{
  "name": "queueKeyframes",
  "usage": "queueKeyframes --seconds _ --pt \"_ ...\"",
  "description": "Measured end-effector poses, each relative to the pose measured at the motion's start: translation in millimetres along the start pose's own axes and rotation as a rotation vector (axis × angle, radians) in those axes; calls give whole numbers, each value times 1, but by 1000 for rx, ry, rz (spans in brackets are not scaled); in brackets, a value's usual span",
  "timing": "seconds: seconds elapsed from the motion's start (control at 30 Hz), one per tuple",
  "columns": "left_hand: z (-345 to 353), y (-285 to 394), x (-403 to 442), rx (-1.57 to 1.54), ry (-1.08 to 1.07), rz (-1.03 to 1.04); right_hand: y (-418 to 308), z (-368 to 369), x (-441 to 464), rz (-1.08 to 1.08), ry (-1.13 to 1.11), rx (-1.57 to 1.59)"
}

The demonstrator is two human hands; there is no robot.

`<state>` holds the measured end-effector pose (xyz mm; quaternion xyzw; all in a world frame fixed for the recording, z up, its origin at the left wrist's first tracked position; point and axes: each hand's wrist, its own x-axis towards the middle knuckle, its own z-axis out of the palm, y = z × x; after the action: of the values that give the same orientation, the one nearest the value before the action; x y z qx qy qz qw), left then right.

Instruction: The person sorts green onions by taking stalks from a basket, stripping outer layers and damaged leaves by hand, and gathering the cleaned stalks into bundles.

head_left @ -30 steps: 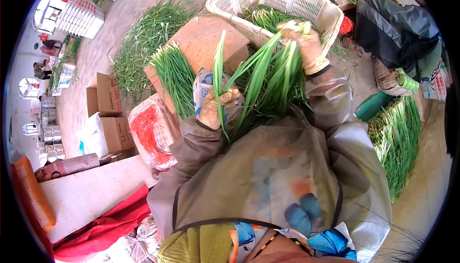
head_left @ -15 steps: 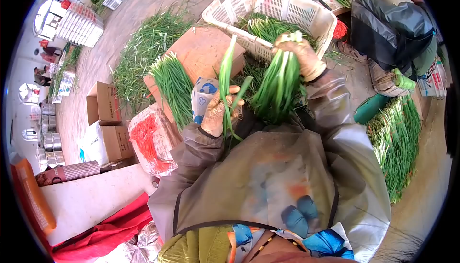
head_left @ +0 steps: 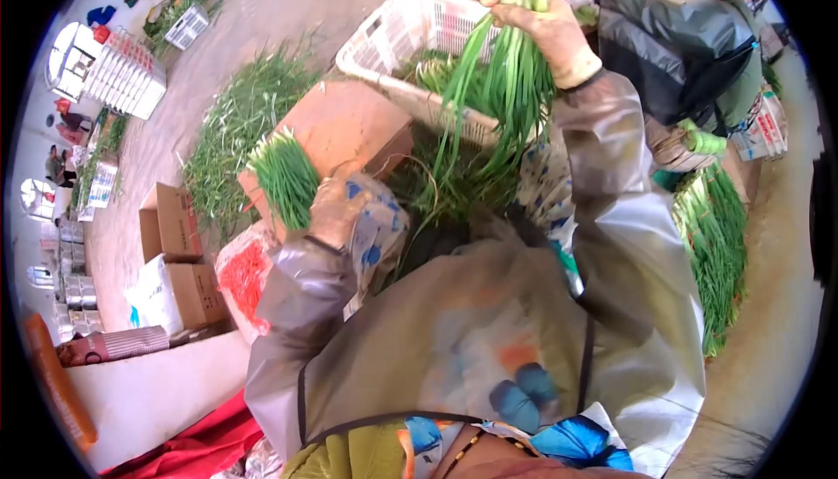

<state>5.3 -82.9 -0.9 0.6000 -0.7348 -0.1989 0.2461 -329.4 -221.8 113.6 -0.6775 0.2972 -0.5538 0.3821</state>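
Note:
My right hand [head_left: 546,34], in a tan glove, is raised and closed around the pale ends of a bunch of garlic chives [head_left: 506,77]. Its long green leaves hang down in front of the white plastic crate [head_left: 393,77]. My left hand [head_left: 339,213], gloved too, is low beside my patterned trouser knee. It is next to a second chive bunch [head_left: 286,182] lying on a brown board [head_left: 349,121]. The left fingers are partly hidden and blurred, so their grip is unclear. More chives [head_left: 436,73] lie inside the crate.
Loose greens [head_left: 240,121] are heaped on the floor to the left. Red ties [head_left: 244,282] lie on a pack near my left arm, with cardboard boxes [head_left: 170,221] beyond. At right, a co-worker [head_left: 672,51] bends near stacked chives [head_left: 711,261].
My right hand has lifted the chive bunch up and away, above the crate's near side. My left hand has moved left and down; the loose stalks it held no longer show in it.

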Motion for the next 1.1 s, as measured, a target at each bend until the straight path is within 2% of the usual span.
queueKeyframes --seconds 0.03,0.07,0.1,0.13,0.17,0.2,0.27,0.33,0.4,0.47,0.5,0.53,0.6,0.63,0.67,0.7,0.73,0.77,0.8,0.87,0.93,0.97,1.0,1.07,1.1 --pt "-4 -1 6 -10 23 19 -17 -3 4 -56 -23 61" --pt "-9 -3 11 -350 -80 -44 -23 -4 11 -75 -26 46" --pt "-13 -3 15 -683 -197 -108 -26 -2 18 4 34 -299" --pt "-20 6 19 -678 -197 -93 -27 -2 23 90 104 -638" --pt "-31 18 24 -792 -147 -44 -12 -4 32 101 53 -484" --pt "-43 33 30 -911 -90 6 -31 8 25 75 -71 -350" --pt "-70 76 46 -913 -57 200 -40 31 12 64 -260 226" --pt "-67 102 60 -947 -18 248 -53 60 0 215 -327 364" --pt "-53 121 76 -1276 -73 435 -65 90 -14 281 -325 456" --pt "-31 119 72 -1511 -234 215 -60 111 -26 279 -283 511" --pt "-23 124 79 -1671 -328 375 -40 119 -25 166 -244 305" --pt "-14 106 72 -1795 -503 32 -36 121 -28 169 -251 308" --pt "4 85 67 -1697 -768 -201 -29 119 -35 222 -163 -321" --pt "10 81 63 -1702 -765 -204 -14 114 -32 222 -276 -324" --pt "18 79 57 -1620 -650 -265 -1 105 -25 313 -441 -437" --pt "22 78 52 -1531 -539 -321 -1 103 -20 300 -408 -420" --pt "20 79 50 -1531 -537 -323 -2 100 -13 281 -369 -403" --pt "17 80 48 -1590 -553 -253 14 97 0 60 -270 -285" --pt "15 80 46 -1647 -569 -182 5 98 12 5 -236 -109" --pt "16 76 48 -1644 -573 -167 -27 108 17 -287 -247 -553" --pt "23 69 49 -1596 -564 -263 -19 132 -4 175 -828 -783" --pt "27 65 46 -1615 -511 -302 9 131 -13 38 -910 -693" --pt "29 65 47 -1739 -556 -395 9 137 -18 -97 -990 -597" --pt "26 60 52 -1709 -502 -93 6 130 -18 140 -736 -632" --pt "11 61 57 -1607 -414 4 10 119 -9 122 -566 -499"
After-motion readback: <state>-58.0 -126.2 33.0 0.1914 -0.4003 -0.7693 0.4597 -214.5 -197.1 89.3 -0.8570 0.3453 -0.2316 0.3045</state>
